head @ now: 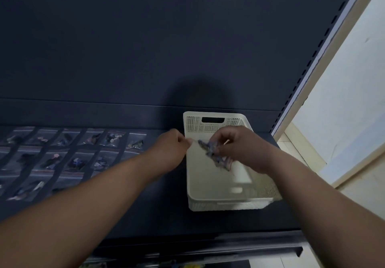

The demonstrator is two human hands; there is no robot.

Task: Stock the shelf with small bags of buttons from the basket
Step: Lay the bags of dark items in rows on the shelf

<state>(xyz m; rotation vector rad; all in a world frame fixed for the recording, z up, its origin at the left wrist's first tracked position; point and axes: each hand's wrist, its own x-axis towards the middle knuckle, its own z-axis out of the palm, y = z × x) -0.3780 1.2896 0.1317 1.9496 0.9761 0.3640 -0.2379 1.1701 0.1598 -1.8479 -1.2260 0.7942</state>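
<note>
We look down from head height at our two bare forearms reaching forward over a dark navy shelf (145,205). A white perforated plastic basket (193,126) sits on the right part of the shelf. Its far end has a handle slot and almost touches the raised back edge.

Both hands meet above the far half of the basket and hold one bag of buttons (212,153) between them. The bag is small and clear, with bluish and purple buttons bunched inside, and it hangs in the air over the basket floor, not resting on it. Our left hand (175,145) has its fingers curled in, and the thumb and forefinger are closed together on the bag's left corner. Our right hand (241,147) has its fingers bent down and closed around the bag's right end. Motion blur softens the bag and the fingertips, so we cannot make out the exact grip.

To the left of the basket, laid-out bags (73,153) lie flat on the shelf in neat rows, close together, each holding a small cluster of mixed-colour buttons. The nearest one lies just left of our left hand.

Behind the shelf rises a plain dark back panel (145,38). A slotted upright (312,59) runs diagonally along its right edge, with a pale wall (343,101) beyond it. At the bottom edge the front of a lower shelf (187,253) shows, and its contents are too blurred to name.
</note>
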